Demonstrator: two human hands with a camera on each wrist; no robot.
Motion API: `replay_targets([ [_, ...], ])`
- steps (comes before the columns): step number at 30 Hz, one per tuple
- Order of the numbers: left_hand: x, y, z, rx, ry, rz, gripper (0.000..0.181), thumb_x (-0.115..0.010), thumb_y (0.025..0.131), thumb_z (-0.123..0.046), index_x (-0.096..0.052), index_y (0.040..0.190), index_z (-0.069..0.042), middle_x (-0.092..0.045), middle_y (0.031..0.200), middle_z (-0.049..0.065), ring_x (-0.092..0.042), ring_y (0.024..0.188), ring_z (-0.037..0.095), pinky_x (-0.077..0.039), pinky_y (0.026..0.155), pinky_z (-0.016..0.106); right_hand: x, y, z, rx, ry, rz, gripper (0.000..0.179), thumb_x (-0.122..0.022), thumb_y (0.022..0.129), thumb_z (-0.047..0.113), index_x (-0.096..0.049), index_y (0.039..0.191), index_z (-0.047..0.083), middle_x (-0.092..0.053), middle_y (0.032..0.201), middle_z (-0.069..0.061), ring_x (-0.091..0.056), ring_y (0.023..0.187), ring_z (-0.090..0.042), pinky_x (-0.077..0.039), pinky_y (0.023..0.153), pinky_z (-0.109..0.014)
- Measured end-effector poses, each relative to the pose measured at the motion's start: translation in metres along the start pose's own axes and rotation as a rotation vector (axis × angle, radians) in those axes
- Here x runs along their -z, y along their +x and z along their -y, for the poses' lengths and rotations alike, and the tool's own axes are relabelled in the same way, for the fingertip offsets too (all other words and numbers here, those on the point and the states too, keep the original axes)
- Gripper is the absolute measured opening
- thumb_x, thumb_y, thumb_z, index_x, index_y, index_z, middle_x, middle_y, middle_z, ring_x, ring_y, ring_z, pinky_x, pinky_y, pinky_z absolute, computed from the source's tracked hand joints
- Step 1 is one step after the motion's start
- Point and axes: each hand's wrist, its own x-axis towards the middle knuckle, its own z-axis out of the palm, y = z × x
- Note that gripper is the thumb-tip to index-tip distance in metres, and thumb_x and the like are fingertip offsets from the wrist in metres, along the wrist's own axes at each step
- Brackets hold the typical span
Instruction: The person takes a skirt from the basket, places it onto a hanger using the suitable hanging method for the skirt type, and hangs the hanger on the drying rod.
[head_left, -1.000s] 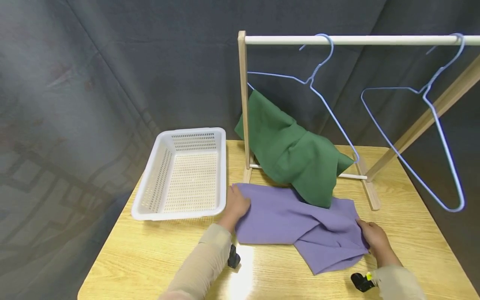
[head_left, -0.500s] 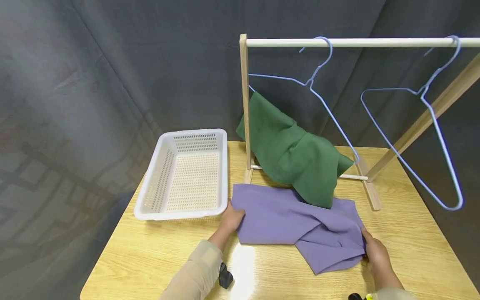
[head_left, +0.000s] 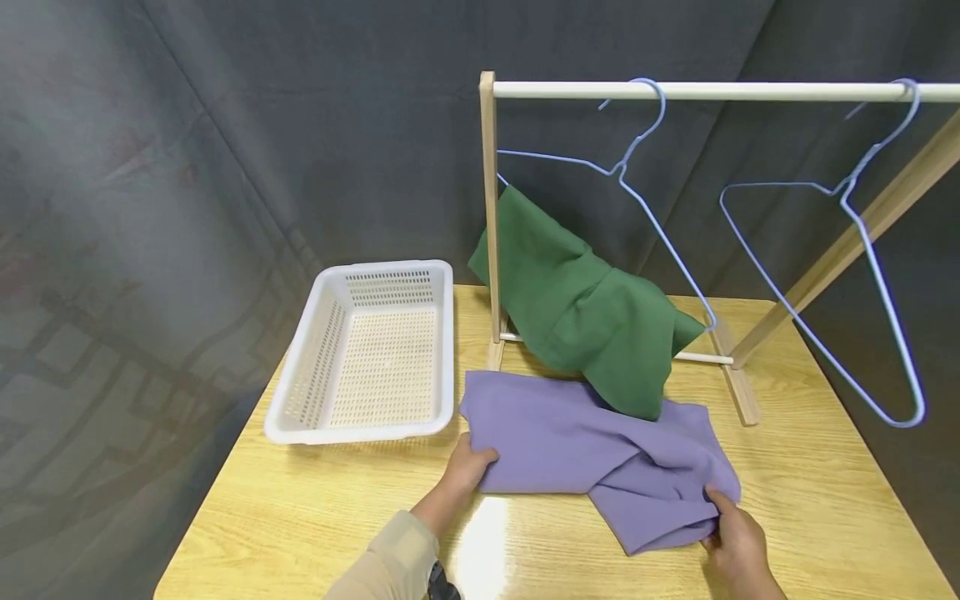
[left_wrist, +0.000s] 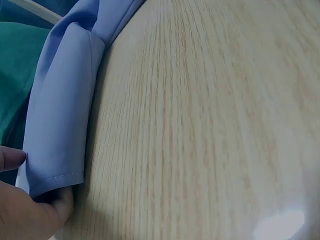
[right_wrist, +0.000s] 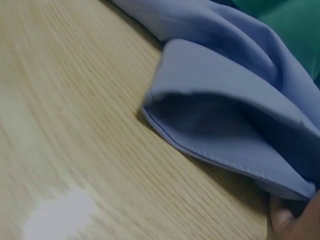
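In the head view a purple garment [head_left: 555, 442] lies on the table, its right part folded over and crumpled. My left hand [head_left: 465, 467] pinches its near left edge, thumb on top. The left wrist view shows the stitched hem [left_wrist: 65, 176] of the garment with my fingers tucked beneath it. At the lower right edge my right hand [head_left: 738, 537] grips the fabric, thumb above and fingers underneath. Between layers the garment gapes into a dark opening [right_wrist: 215, 120] in the right wrist view. A green garment [head_left: 592, 300] behind hangs low and partly covers the purple one.
A white perforated basket [head_left: 442, 367] stands at the left, close to my left hand. Behind is a wooden rack [head_left: 489, 208] with a white rail [head_left: 750, 91]. Two blue hangers hang there: a left hanger [head_left: 622, 169] near the green garment and a bare right hanger [head_left: 847, 185].
Both hands have slid toward me along the purple garment's two ends. The left one went from the upper left corner to the lower left edge. The garment's main part stays put.
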Motion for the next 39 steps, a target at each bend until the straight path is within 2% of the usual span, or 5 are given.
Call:
replay_targets([
  [7, 0.002, -0.006, 0.005, 0.103, -0.248, 0.220, 0.064, -0.053, 0.073, 0.000, -0.022, 0.126, 0.014, -0.044, 0.117, 0.028, -0.045, 0.104, 0.041, -0.039, 0.084, 0.046, -0.009, -0.012, -0.011, 0.062, -0.257, -0.012, 0.019, -0.059, 0.079, 0.020, -0.043, 0.075, 0.009, -0.051, 0.053, 0.009, -0.051, 0.050, -0.003, -0.046, 0.047, -0.020],
  [13, 0.004, -0.010, 0.008, 0.034, -0.068, 0.258, 0.052, -0.060, 0.069, -0.001, -0.041, 0.116, 0.014, -0.052, 0.111, 0.021, -0.048, 0.103, 0.036, -0.033, 0.091, 0.046, -0.015, -0.020, -0.019, 0.117, -0.430, 0.056, 0.029, -0.058, 0.076, 0.013, -0.037, 0.091, -0.002, -0.051, 0.055, 0.003, -0.051, 0.049, -0.007, -0.046, 0.047, -0.023],
  [25, 0.005, 0.005, -0.002, -0.175, 0.140, 0.107, 0.035, -0.051, 0.086, -0.019, -0.047, 0.108, 0.008, -0.055, 0.101, 0.012, -0.050, 0.097, 0.026, -0.036, 0.088, 0.042, -0.012, -0.013, -0.005, 0.116, -0.329, 0.163, 0.016, -0.038, 0.086, 0.000, -0.034, 0.100, -0.007, -0.044, 0.070, 0.003, -0.049, 0.059, -0.004, -0.044, 0.053, -0.018],
  [34, 0.005, 0.018, -0.022, -0.288, 0.076, 0.036, 0.027, -0.046, 0.089, -0.012, -0.045, 0.105, 0.009, -0.052, 0.097, 0.016, -0.050, 0.093, 0.027, -0.038, 0.085, 0.041, -0.009, -0.007, 0.017, 0.078, -0.382, 0.282, 0.018, -0.028, 0.092, 0.006, -0.031, 0.105, -0.005, -0.045, 0.068, 0.004, -0.049, 0.055, -0.004, -0.043, 0.050, -0.018],
  [39, 0.005, 0.025, -0.027, -0.268, 0.060, -0.034, 0.030, -0.046, 0.089, -0.014, -0.046, 0.109, 0.008, -0.053, 0.102, 0.018, -0.049, 0.095, 0.027, -0.037, 0.086, 0.041, 0.000, 0.002, 0.022, 0.099, -0.408, 0.329, 0.021, -0.027, 0.092, 0.009, -0.030, 0.106, -0.005, -0.046, 0.073, 0.004, -0.051, 0.062, -0.003, -0.046, 0.058, -0.020],
])
